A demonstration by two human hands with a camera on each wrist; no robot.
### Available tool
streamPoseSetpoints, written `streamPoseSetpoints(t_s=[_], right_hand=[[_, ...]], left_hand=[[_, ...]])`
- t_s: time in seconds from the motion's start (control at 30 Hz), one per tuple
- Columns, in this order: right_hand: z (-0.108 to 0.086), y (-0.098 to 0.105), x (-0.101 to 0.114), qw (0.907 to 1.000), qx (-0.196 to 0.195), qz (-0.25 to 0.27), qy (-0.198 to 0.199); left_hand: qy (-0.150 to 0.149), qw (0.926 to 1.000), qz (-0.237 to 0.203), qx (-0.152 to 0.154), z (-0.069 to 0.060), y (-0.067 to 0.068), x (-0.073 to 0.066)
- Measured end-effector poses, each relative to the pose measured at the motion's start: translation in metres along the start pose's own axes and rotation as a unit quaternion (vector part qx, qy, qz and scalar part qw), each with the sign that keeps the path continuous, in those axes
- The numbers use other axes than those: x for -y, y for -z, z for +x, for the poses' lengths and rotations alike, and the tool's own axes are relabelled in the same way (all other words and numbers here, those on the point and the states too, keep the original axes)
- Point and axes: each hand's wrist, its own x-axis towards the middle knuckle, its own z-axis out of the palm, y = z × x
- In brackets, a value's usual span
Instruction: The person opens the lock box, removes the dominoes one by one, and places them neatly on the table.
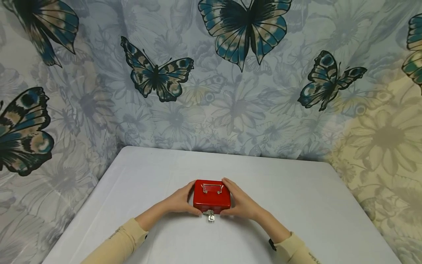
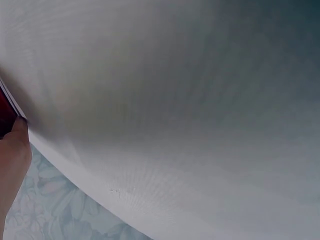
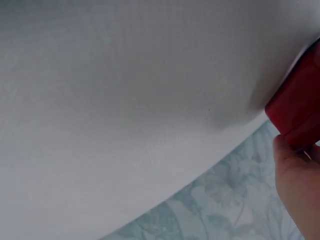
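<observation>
A small red metal cash box sits on the white table, its wire handle lying on the lid. From the front face hangs a silver padlock. My left hand grips the box's left side, thumb at the front corner and fingers toward the back. On the opposite side my right hand holds it the same way. In the left wrist view only a dark red edge of the box shows beside the thumb. The right wrist view shows one end of it; some fingers are hidden there.
A white cloth covers the table, which spreads out around the box on all sides. Behind and beside it hangs patterned fabric with butterflies and flowers. Cream sleeves cover both forearms.
</observation>
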Motion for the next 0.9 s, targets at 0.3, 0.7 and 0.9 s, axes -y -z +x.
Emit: streamPoseSetpoints(t_s=[0.3, 0.7, 0.9], right_hand=[[0.0007, 0.0004, -0.0006, 0.9996, -0.019, -0.018, 0.012], [0.0049, 0.0046, -0.0005, 0.9987, -0.024, -0.038, 0.026], [0.0058, 0.0054, 0.0010, 0.9987, -0.022, -0.044, 0.016]], left_hand=[[-0.012, 0.9999, -0.010, 0.003, 0.0004, -0.0009, 0.0022], [0.010, 0.9999, -0.003, -0.004, 0.0012, -0.0014, 0.0030], [0.011, 0.9999, -0.008, -0.003, 0.0027, -0.0022, 0.0067]])
